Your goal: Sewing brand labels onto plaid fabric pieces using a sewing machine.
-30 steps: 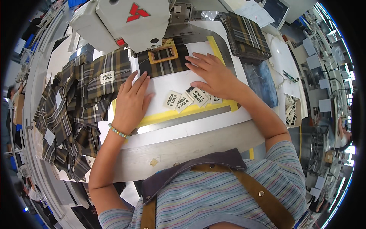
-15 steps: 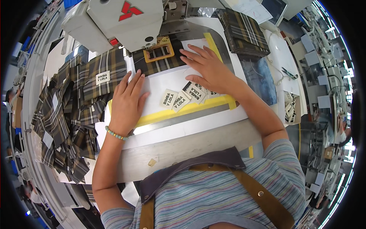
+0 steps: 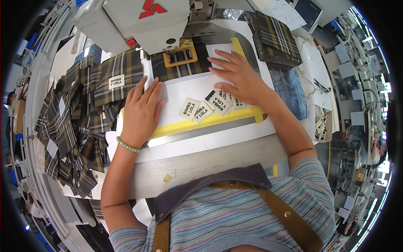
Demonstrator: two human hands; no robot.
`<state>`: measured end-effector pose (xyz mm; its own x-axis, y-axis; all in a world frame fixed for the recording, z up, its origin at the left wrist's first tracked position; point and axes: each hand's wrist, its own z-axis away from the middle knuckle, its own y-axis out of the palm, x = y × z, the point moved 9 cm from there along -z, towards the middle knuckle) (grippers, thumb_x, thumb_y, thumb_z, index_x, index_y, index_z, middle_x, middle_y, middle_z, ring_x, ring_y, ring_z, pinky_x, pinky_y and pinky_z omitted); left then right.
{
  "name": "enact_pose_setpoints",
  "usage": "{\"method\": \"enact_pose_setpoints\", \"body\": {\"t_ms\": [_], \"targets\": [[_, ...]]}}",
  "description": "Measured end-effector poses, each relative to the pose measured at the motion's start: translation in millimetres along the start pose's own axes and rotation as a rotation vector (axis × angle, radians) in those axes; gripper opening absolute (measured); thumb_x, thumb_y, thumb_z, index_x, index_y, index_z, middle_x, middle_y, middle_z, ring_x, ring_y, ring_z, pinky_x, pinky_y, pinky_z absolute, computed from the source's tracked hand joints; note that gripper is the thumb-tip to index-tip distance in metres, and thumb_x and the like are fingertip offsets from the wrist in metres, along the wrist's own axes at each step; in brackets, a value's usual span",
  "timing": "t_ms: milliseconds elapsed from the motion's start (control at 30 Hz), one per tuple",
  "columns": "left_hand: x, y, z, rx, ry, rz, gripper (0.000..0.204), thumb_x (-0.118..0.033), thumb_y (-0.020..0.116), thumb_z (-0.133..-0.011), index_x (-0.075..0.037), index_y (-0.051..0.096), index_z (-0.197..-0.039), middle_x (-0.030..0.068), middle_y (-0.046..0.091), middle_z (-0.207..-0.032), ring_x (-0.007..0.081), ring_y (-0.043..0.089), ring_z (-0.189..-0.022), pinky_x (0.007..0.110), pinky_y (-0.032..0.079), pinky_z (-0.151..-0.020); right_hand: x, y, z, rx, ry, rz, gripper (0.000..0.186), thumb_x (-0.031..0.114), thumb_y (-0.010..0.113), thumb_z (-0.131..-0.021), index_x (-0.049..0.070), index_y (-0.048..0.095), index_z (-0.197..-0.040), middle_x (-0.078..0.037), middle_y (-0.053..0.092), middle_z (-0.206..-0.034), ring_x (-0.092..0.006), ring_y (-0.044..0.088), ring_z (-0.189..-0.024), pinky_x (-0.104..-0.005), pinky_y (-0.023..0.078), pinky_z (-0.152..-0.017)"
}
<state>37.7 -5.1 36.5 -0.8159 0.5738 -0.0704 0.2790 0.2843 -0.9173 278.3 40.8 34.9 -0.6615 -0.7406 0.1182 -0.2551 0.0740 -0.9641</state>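
Left hand (image 3: 140, 111) and right hand (image 3: 247, 85) rest with fingers (image 3: 222, 73) loosely spread, gripping nothing, probably to steady the plaid fabric (image 3: 178, 72) below the yellow frame (image 3: 181, 64).

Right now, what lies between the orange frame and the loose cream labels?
The head view shows the near strip of the plaid fabric, then white sheet.

Green snips (image 3: 322, 87), dark-screened monitor (image 3: 309, 13), white papers (image 3: 285, 14), brown carton (image 3: 360, 174)

Labels (image 3: 189, 109) before the clamp frame (image 3: 181, 64) (fabric heap (image 3: 74, 126) left)
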Motion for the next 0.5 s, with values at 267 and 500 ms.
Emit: {"method": "enact_pose_setpoints", "body": {"t_ms": [267,500], "targets": [[6.5,-12.6,4.4,-0.089,-0.005,0.022,0.043,-0.009,0.076,-0.093,-0.002,0.069,-0.135,0.0107,0.071,-0.141,0.0370,0.059,-0.140,0.049,0.050,-0.110,0.5,5.2,-6.0,-0.033,0.026,-0.083,0.056,0.042,0.061,-0.109,0.008,0.059,-0.154,-0.010,0.048,-0.168,-0.0309,0.031,-0.162,-0.0566,0.024,-0.133],[1.1,-7.1,2.5,-0.066,0.041,0.066,0.042,-0.010,0.077,-0.095,-0.002,0.069,-0.135,0.0109,0.071,-0.140,0.0366,0.061,-0.137,0.047,0.052,-0.105,3.9,9.6,-2.7,0.058,0.061,-0.066,0.059,0.043,0.062,-0.108,0.009,0.057,-0.157,-0.008,0.045,-0.171,-0.0319,0.029,-0.163,-0.0587,0.020,-0.133]]}}
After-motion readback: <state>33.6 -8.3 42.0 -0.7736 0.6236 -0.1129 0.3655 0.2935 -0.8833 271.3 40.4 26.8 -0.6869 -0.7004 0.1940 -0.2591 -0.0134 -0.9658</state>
